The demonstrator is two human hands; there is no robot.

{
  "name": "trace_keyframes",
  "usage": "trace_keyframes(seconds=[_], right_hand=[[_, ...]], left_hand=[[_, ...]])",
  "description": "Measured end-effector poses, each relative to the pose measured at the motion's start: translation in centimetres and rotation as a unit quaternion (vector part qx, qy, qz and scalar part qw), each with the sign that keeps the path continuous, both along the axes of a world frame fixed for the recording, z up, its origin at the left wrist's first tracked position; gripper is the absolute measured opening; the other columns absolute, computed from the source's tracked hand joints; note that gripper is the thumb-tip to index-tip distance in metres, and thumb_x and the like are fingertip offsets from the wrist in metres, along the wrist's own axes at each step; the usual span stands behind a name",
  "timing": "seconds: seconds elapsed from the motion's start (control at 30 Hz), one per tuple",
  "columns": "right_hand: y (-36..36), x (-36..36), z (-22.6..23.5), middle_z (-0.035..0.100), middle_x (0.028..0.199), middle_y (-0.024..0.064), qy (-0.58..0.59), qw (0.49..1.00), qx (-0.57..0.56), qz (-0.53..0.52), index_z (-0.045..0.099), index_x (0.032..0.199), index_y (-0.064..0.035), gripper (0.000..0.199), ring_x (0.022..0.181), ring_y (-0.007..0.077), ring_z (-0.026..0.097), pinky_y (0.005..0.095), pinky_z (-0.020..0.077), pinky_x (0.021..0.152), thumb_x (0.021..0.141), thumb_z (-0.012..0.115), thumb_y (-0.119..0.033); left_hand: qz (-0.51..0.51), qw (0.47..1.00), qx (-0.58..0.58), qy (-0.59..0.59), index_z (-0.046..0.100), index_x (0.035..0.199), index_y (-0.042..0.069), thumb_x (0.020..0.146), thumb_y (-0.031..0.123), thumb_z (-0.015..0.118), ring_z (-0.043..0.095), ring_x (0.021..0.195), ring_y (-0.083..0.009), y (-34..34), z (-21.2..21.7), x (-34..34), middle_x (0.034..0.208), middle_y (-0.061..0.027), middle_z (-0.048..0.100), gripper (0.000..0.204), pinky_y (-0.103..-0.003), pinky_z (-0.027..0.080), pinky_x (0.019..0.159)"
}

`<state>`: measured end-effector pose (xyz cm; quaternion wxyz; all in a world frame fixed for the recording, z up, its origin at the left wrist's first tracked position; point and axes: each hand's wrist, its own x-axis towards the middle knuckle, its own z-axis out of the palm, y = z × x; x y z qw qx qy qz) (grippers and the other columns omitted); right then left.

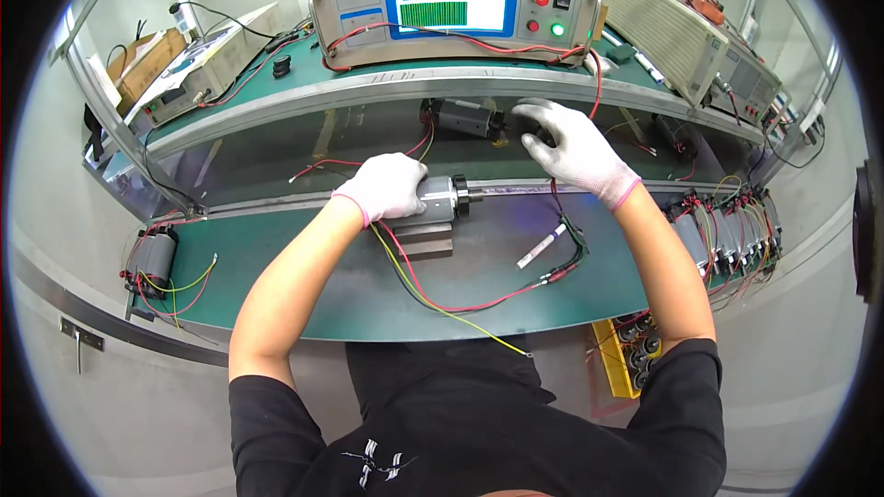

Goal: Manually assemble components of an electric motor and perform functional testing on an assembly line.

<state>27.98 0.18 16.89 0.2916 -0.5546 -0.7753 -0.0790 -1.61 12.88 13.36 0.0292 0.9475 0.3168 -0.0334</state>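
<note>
A grey cylindrical electric motor point(435, 202) with a black end and a short shaft lies on a metal block point(425, 241) at the bench's middle. My gloved left hand point(387, 189) is closed over its left part and presses it down. Red, yellow-green and black wires point(414, 290) run from it across the bench; the red one reaches a connector lead point(562, 271). My gloved right hand point(575, 147) is raised behind and right of the motor, thumb and fingers curled round a dark round part point(537, 132), blurred and partly hidden. Another dark motor point(463, 118) lies behind, beneath the shelf.
On the shelf stands a tester point(454, 5) with a lit screen and buttons. More instruments point(663, 28) flank it. Wired motors stand at the bench's left point(152, 258) and right point(727, 235). A white marker point(540, 247) lies by the leads. Below right is a yellow bin point(610, 359).
</note>
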Motion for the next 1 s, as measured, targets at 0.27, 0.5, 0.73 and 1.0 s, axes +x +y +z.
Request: trace_keyframes(seconds=[0.27,0.5,0.73,1.0], right_hand=[[5.5,-0.7,1.4,0.042,0.17,0.0249,-0.013,0.989,0.092,-0.117,0.046,0.161,-0.01,0.071,0.13,0.0409,0.067,0.0467,0.0566,0.108,0.096,0.072,-0.017],[8.0,-1.1,2.1,0.044,0.169,0.0242,-0.046,0.966,0.07,-0.245,0.043,0.163,-0.0082,0.075,0.13,0.0403,0.068,0.0464,0.0571,0.107,0.095,0.073,-0.016],[-0.9,2.8,-1.8,0.056,0.162,0.0191,-0.027,0.973,-0.228,-0.02,0.063,0.145,-0.0035,0.055,0.128,0.0363,0.069,0.0455,0.0581,0.104,0.091,0.072,-0.01],[-13.2,6.9,-17.4,0.073,0.136,0.0161,0.011,0.97,-0.236,-0.063,0.071,0.135,-0.0057,0.05,0.112,0.0368,0.072,0.0446,0.0569,0.1,0.085,0.073,-0.001]], left_hand=[[-0.012,0.998,-0.045,0.042,0.078,0.125,0.002,0.08,0.041,0.086,0.076,0.109,-0.0404,2.0,0.9,0.8,0.113,-0.0236,0.079,0.06,-0.048,0.059,0.098],[-0.015,0.997,-0.06,0.038,0.079,0.123,0.002,0.08,0.042,0.086,0.076,0.109,-0.0405,1.6,1.1,0.7,0.112,-0.0235,0.079,0.06,-0.048,0.059,0.099],[0.001,0.997,-0.065,0.043,0.077,0.124,0.001,0.077,0.037,0.087,0.074,0.109,-0.0429,2.4,0.6,0.9,0.116,-0.0252,0.077,0.06,-0.05,0.057,0.1],[-0.161,0.964,0.055,-0.205,0.075,0.123,0.009,0.096,0.017,0.075,0.074,0.104,-0.0338,-4.1,-4.7,1.2,0.113,-0.0139,0.074,0.028,-0.045,0.061,0.087]])
